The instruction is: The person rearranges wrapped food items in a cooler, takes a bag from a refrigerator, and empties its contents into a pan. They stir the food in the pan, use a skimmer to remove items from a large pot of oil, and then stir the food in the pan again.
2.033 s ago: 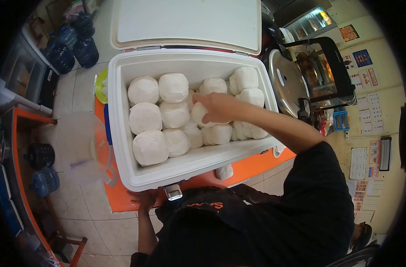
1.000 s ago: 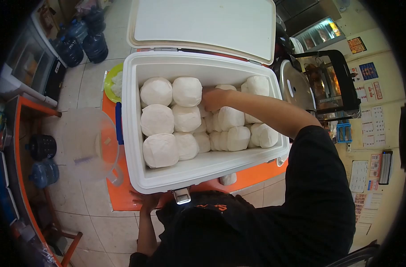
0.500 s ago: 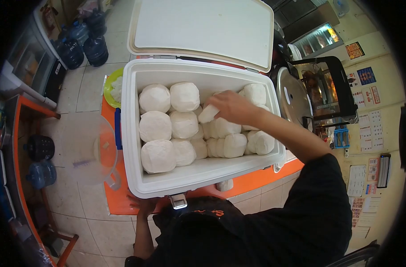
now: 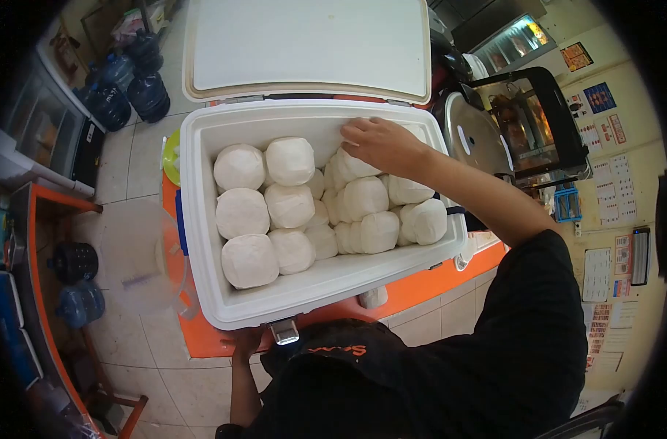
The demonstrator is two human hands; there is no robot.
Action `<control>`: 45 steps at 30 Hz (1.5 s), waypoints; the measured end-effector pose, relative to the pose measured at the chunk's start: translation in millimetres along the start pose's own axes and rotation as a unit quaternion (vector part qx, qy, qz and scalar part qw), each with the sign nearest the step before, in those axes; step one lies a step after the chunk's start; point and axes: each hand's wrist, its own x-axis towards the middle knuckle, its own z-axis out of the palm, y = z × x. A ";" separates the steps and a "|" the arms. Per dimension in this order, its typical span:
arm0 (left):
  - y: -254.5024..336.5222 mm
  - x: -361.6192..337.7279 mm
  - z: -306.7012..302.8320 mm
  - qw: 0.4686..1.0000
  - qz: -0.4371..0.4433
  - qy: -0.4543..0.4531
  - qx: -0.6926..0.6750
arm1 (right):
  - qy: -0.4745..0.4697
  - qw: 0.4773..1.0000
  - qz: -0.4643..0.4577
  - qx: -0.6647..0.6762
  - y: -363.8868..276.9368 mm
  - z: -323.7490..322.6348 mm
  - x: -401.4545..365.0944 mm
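A white cooler box [image 4: 202,219] holds several white, faceted balls that look like peeled coconuts [image 4: 249,261], set in rows and layers. My right hand [image 4: 385,146] is inside the box toward its back right. Its fingers curl over the top of a peeled coconut [image 4: 354,167]; the fingertips' far side is hidden. My left hand [image 4: 243,339] lies low on the orange table [image 4: 202,340], just below the cooler's front edge and left of the metal latch [image 4: 284,331]. It is shadowed, with fingers seemingly stretched out and nothing seen in it.
The cooler's lid [image 4: 311,47] stands raised at the back. A single white ball [image 4: 374,298] lies on the table by the cooler's front. To the left are a clear plastic container [image 4: 140,256] and a lime-green bowl [image 4: 172,157]; a large steel pot [image 4: 476,135] stands right.
My right hand has moved back and up from the middle of the box, where it gripped a tilted white coconut. The view has shifted slightly. My left hand stays at the table edge.
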 end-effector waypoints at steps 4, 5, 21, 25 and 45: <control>-21.3 18.1 21.8 0.995 0.083 0.022 0.040 | -0.111 0.992 0.066 0.013 1.2 11.5 -4.7; -25.5 20.8 25.2 0.995 0.090 0.028 0.035 | -0.082 0.996 0.040 -0.012 -0.2 8.2 -3.3; -40.8 44.0 52.3 0.965 0.147 0.023 0.217 | -0.108 0.908 0.006 0.405 -111.1 166.6 47.0; -70.7 80.0 89.0 0.986 0.154 0.006 -0.069 | -0.311 0.863 -0.009 0.398 -94.1 148.7 69.3; -85.0 96.8 145.3 0.877 -0.035 0.299 0.375 | -0.117 0.958 0.144 0.217 -100.0 64.0 33.9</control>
